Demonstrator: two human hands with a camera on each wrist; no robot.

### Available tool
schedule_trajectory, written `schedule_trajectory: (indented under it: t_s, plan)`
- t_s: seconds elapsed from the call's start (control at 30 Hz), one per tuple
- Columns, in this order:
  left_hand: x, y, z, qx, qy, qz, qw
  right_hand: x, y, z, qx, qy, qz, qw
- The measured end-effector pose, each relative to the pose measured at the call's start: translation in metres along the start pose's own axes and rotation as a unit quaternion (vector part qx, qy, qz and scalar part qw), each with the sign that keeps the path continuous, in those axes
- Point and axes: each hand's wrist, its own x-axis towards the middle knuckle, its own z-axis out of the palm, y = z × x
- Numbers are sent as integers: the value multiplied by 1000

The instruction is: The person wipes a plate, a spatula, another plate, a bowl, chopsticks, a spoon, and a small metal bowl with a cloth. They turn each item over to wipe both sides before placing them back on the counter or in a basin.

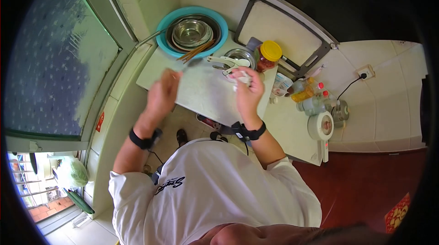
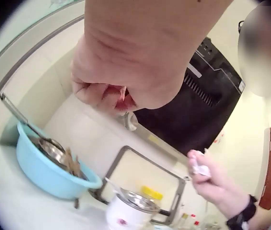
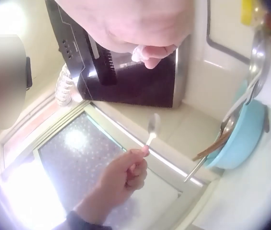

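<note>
The left hand (image 1: 163,94) pinches the handle of a metal spoon (image 3: 153,125), whose bowl points up and away from the fingers. In the right hand (image 1: 249,95) is a crumpled white tissue or cloth (image 1: 243,79), gripped by curled fingers; the left wrist view shows it too (image 2: 201,168). The hands are apart, both raised over the white counter (image 1: 206,91). Just beyond the right hand stand a white pot with a metal rim (image 2: 128,215) and a white spoon (image 1: 238,62).
A blue basin (image 1: 161,43) with stacked bowls and chopsticks is at the back left. Beside the pot are a yellow-lidded jar (image 1: 270,51) and a framed board (image 1: 279,30). Several bottles (image 1: 313,103) and a round white container (image 1: 320,126) stand on the right.
</note>
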Motion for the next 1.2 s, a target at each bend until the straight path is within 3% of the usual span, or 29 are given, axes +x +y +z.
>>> schedule_trajectory:
  t_s: [0.07, 0.13, 0.17, 0.23, 0.33, 0.4, 0.53, 0.6, 0.8, 1.0, 1.13, 1.2]
  plan:
    - [44, -17, -14, 73, -2, -28, 997, 0, -10, -12, 11, 96, 71, 993]
    - [88, -43, -9, 117, 20, 53, 992, -9, -9, -23, -4, 123, 84, 989]
    - [108, -54, -5, 114, 18, 58, 992, -15, -8, -29, -16, 146, 99, 984]
    - [140, -74, 4, 171, -97, 66, 978, -28, -11, -40, -52, 161, 114, 979]
    - [162, -110, 18, 172, -121, 142, 967, -47, -14, -61, -99, 196, 125, 968]
    - [165, -119, 21, 183, -148, 150, 960, -57, -17, -72, -112, 226, 118, 960]
    - [162, -137, 34, 138, -126, 198, 962, -73, -18, -81, -134, 286, 121, 941]
    - [163, -139, 38, 150, -99, 268, 946, -77, -20, -81, -148, 302, 150, 930]
    - [164, -138, 26, 205, -72, 385, 897, -85, -20, -84, -178, 292, 136, 930]
    - [167, -149, 8, 270, -86, 444, 850, -83, -17, -89, -177, 280, 157, 930]
    - [169, -166, -8, 297, -97, 418, 853, -83, -16, -91, -181, 274, 150, 933]
    - [168, -176, -7, 332, -111, 334, 875, -83, -11, -95, -175, 269, 147, 936]
